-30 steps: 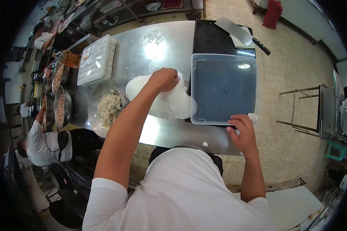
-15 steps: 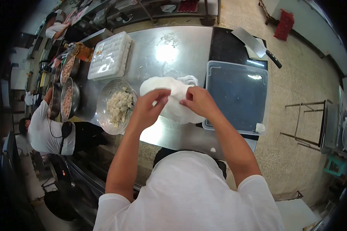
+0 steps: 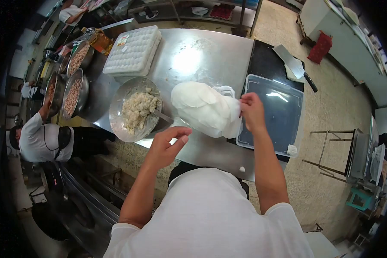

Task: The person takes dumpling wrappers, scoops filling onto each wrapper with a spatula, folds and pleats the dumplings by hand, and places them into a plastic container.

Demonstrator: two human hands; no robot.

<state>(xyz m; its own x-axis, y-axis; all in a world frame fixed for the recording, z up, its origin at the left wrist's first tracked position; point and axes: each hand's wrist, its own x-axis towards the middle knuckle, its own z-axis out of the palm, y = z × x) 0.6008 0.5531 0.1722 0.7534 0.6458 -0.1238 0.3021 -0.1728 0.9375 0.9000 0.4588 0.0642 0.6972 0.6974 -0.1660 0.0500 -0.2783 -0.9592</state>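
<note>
One soft, white, layered mound (image 3: 204, 107) sits mid-table on the shiny steel tabletop (image 3: 217, 43); our right hand (image 3: 253, 112) has bent fingers at its right edge; can't tell if they pinch it. Our left hand (image 3: 170, 144) is half-open off the mound's near left side, thumb and index slightly apart; we see nothing in it. Right of the mound: clear rectangular plastic container (image 3: 271, 114); beyond that, broad steel cleaver with black handle (image 3: 292, 62). Left: round metal bowl of pale chunky mix (image 3: 137, 109), flat metal utensil (image 3: 162, 115) leaning out; farther back, white dimpled plastic trays (image 3: 131, 51); farther left, steel bowls of pinkish-brown bits (image 3: 74, 93), plus a co-worker in a white top (image 3: 45, 142).
</note>
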